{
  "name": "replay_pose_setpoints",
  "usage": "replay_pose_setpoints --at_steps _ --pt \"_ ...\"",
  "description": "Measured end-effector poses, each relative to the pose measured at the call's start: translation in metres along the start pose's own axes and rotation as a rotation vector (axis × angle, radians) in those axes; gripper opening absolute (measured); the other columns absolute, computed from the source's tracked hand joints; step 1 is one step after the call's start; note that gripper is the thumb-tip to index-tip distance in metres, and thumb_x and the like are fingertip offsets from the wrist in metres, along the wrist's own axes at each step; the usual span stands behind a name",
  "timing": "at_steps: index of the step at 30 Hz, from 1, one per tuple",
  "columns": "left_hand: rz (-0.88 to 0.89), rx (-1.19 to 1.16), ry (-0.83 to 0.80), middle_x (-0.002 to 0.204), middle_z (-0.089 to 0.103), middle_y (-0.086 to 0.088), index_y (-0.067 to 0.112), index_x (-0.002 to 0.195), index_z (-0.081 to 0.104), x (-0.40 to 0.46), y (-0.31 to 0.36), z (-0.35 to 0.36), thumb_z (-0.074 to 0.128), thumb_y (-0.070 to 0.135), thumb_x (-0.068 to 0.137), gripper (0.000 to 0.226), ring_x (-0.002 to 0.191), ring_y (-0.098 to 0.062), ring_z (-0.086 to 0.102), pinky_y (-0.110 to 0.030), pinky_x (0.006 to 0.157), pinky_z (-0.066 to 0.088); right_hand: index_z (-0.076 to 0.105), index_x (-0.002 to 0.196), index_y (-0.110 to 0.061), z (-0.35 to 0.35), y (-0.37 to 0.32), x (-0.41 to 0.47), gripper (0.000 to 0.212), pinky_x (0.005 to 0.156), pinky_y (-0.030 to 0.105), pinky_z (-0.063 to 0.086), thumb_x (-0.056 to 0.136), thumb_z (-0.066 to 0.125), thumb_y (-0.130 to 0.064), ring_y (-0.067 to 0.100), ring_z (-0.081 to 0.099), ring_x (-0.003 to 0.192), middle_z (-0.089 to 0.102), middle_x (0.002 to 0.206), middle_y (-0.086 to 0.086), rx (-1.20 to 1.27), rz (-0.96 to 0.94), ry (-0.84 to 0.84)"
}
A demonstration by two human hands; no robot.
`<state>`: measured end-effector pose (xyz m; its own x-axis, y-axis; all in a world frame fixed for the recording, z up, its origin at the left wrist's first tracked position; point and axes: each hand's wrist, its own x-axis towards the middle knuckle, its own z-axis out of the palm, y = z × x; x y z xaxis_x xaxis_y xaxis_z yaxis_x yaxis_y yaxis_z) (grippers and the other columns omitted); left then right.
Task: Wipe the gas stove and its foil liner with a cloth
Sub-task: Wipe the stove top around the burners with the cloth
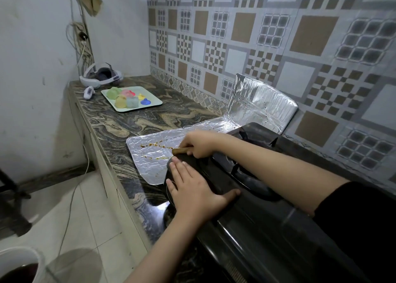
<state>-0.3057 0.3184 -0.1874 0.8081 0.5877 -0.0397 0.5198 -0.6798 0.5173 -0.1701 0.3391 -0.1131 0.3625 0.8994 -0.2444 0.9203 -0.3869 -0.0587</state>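
Observation:
A black gas stove (257,218) sits on the marbled counter (111,119), with a burner grate (237,167) near its left end. Silver foil liner (147,160) lies flat to the stove's left, spotted with brown stains, and its folded-up part (261,102) leans on the tiled wall. My left hand (192,190) grips the stove's left end, fingers flat on its side and thumb over the top. My right hand (199,143) is closed on a small brownish cloth (179,151) at the stove's left edge, just above the stained foil. Most of the cloth is hidden in the hand.
A pale tray (154,102) with several coloured moulds stands further back on the counter, beside a white headset (100,76) and a controller (89,92). Cables hang down the left wall. A bucket (17,265) stands on the floor at the lower left.

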Motion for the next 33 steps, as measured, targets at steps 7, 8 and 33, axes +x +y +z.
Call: replay_pose_setpoints --at_steps 7,8,33 --pt "0.041 0.012 -0.102 0.152 -0.033 -0.019 -0.004 0.147 -0.019 -0.004 -0.008 -0.009 0.048 0.097 0.044 0.159 0.142 -0.03 -0.03 -0.05 0.117 -0.008 0.051 0.075 -0.008 0.009 -0.005 -0.034 0.011 0.056 0.03 0.035 0.078 0.047 0.002 0.026 0.045 0.067 0.044 0.062 0.005 -0.071 0.037 0.007" --pt "0.049 0.018 -0.116 0.152 -0.033 -0.02 -0.004 0.147 -0.018 -0.005 -0.008 -0.01 0.048 0.098 0.042 0.16 0.142 -0.03 -0.03 -0.05 0.116 -0.009 0.047 0.068 -0.01 0.009 -0.005 -0.041 0.016 0.055 0.031 0.034 0.076 0.047 0.003 0.025 0.044 0.064 0.044 0.061 0.006 -0.048 0.049 0.005" --pt "0.071 0.058 -0.265 0.147 -0.041 -0.024 -0.006 0.141 -0.029 -0.001 -0.007 -0.025 0.062 0.093 0.028 0.175 0.138 -0.035 -0.036 -0.05 0.114 -0.014 0.069 0.103 -0.008 0.018 -0.011 -0.05 0.035 0.059 0.031 0.044 0.075 0.049 0.001 0.032 0.057 0.076 0.064 0.084 0.019 -0.047 0.147 0.03"
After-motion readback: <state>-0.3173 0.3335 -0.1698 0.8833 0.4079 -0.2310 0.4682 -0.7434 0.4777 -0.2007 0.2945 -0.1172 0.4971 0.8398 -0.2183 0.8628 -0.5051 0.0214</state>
